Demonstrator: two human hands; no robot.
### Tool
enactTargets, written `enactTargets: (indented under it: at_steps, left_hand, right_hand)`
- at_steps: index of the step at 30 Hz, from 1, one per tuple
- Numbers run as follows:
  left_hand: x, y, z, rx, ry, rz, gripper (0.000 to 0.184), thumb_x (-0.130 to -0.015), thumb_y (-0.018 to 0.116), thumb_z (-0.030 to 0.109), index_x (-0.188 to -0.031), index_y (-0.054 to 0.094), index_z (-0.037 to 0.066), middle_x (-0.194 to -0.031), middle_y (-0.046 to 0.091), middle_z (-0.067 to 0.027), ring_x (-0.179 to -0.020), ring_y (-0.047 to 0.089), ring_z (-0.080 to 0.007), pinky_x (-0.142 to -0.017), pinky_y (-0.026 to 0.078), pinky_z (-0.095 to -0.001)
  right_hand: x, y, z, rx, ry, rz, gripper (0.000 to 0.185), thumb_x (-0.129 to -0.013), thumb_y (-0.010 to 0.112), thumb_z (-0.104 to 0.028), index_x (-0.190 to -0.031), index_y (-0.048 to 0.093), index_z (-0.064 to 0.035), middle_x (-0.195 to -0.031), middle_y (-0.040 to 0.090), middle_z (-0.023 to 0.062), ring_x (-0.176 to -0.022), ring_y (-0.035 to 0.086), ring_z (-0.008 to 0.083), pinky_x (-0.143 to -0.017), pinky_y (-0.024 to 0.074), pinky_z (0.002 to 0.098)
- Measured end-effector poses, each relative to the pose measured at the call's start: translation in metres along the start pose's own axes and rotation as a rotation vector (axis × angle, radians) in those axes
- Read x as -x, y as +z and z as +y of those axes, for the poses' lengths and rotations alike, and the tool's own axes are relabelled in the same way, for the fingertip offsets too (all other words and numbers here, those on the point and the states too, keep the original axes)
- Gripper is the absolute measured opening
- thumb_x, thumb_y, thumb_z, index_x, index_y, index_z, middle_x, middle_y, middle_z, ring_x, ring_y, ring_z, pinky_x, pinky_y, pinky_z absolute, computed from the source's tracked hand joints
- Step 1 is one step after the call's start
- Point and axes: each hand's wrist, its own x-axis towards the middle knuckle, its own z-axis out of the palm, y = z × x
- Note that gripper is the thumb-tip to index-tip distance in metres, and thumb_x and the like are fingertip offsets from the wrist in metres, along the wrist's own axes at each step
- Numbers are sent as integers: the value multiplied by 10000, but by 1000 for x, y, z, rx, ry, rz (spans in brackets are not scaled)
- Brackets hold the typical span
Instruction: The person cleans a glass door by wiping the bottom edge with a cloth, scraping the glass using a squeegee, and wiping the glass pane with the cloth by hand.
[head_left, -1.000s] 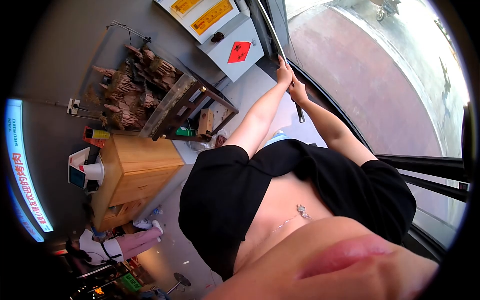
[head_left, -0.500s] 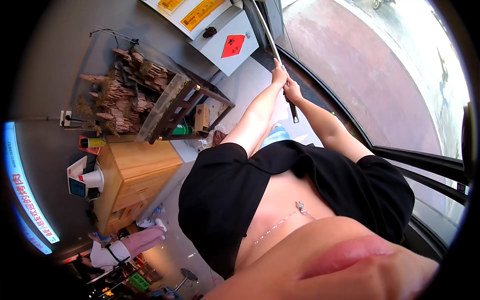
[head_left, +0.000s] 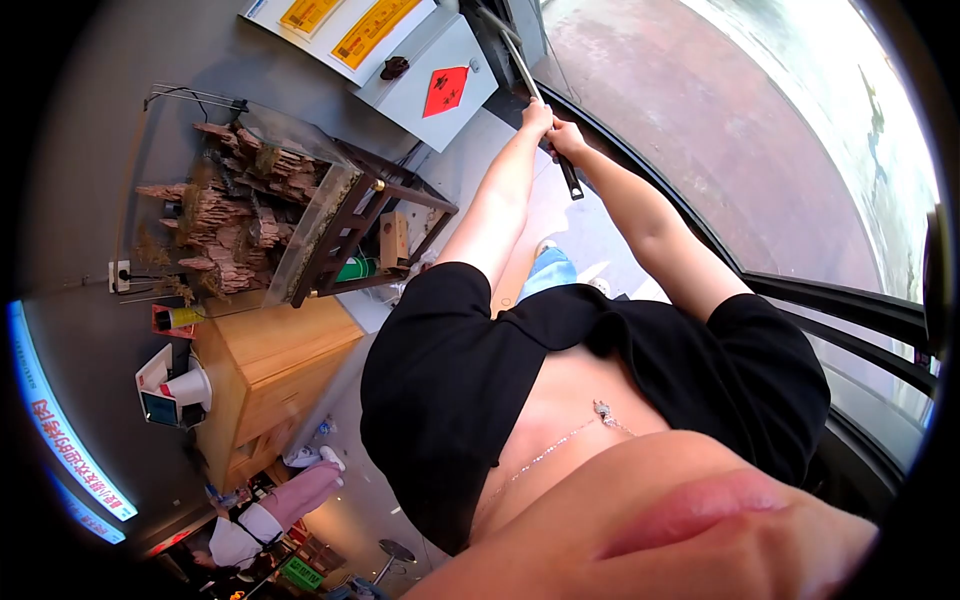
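Note:
A long metal pole with a black grip runs up toward the glass at the top of the head view. A grey crosspiece sits at its far end, small and partly blurred, so its kind is unclear. My left hand is wrapped round the pole. Just below it, my right hand also grips the pole, close against the left. The black handle end sticks out beneath my right hand. Both arms are stretched out forward, beside the large window pane.
A rock-filled glass tank on a dark stand is at left, above a wooden cabinet. A grey box with a red paper stands near the pole. Dark frame bars edge the glass. Another person is at lower left.
Both hands and the pole have moved up and slightly left in the view, and the crosspiece now shows. The room has shifted a little as my head moved.

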Motion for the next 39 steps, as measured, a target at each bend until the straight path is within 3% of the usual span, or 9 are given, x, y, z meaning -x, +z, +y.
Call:
enactTargets:
  at_steps: [7,10,14,18,23,29,33,34,39]
  left_hand:
    - [-36,5,-6,-36,-32,-94,344,-752,431,175,-1009,368,-44,-911,498,-239,-826,518,-316,-679,449,-349]
    - [-37,-3,-2,65,-100,-143,376,-741,450,246,-987,414,-36,-925,515,-192,-879,501,-289,-761,396,-331]
    - [-64,21,-32,394,-64,-312,351,-757,447,143,-1004,326,-74,-774,517,-159,-583,540,-178,-475,453,-293]
    - [-15,6,0,308,-6,-219,344,-714,503,192,-919,391,-61,-823,524,-210,-713,554,-243,-602,446,-311]
    - [23,5,22,280,65,-374,291,-715,517,202,-830,411,-44,-723,542,-152,-590,564,-179,-465,465,-267]
    - [26,34,34,324,33,-489,248,-709,528,164,-810,427,-39,-705,536,-149,-562,559,-196,-425,472,-291]
    - [-6,66,25,254,65,-378,205,-722,498,145,-828,428,-16,-708,520,-120,-552,535,-177,-422,459,-294]
    - [0,64,31,433,-62,-383,178,-727,486,141,-829,431,6,-691,509,-93,-578,523,-169,-455,457,-302]
    - [-10,47,37,614,-123,-482,86,-733,451,105,-780,472,35,-682,503,-70,-584,516,-170,-508,441,-280]
  right_hand:
    - [-30,-2,-5,28,37,54,147,-704,503,-140,-844,521,-102,-510,438,26,-382,400,92,-355,363,240]
    - [-36,-1,-12,82,46,81,141,-687,526,-146,-820,528,-98,-502,438,17,-380,398,88,-347,348,235]
    - [-25,-6,-19,172,44,87,148,-680,511,-132,-819,550,-100,-495,447,8,-387,420,90,-352,361,238]
    - [-1,-20,-16,272,20,89,207,-685,482,-128,-880,550,-107,-512,475,24,-403,458,95,-373,392,233]
    - [36,-42,-5,126,23,66,212,-693,485,-138,-892,550,-102,-508,467,12,-393,446,83,-364,379,218]
    - [53,-66,-1,130,20,100,165,-704,465,-118,-832,558,-71,-554,491,14,-427,450,65,-394,380,194]
    - [41,-79,-5,91,-14,113,169,-716,460,-132,-829,556,-51,-577,516,22,-431,463,70,-400,394,203]
    - [32,-81,-5,88,8,113,157,-717,458,-131,-805,561,-50,-558,516,26,-416,460,74,-395,394,205]
    - [-16,-87,-11,171,34,114,139,-729,465,-117,-787,558,-31,-564,527,21,-400,440,62,-369,374,189]
